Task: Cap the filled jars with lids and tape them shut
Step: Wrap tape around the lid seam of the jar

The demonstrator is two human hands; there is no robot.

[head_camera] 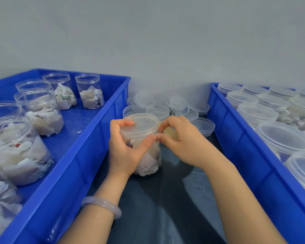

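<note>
A clear jar [148, 161] filled with white sachets stands on the dark table between two blue crates. A translucent lid [139, 123] sits on top of it. My left hand [125, 148] grips the jar at the lid, with fingers over the far rim and the thumb on the near side. My right hand [181, 140] is curled around a yellowish tape roll [171, 133], and its fingertips pinch at the lid's right edge beside my left thumb. The tape strip itself is too thin to make out.
The left blue crate [88, 145] holds several open filled jars [40, 110]. The right blue crate [236, 138] holds several capped jars [282, 136]. Loose lids [180, 104] lie piled against the wall behind the jar.
</note>
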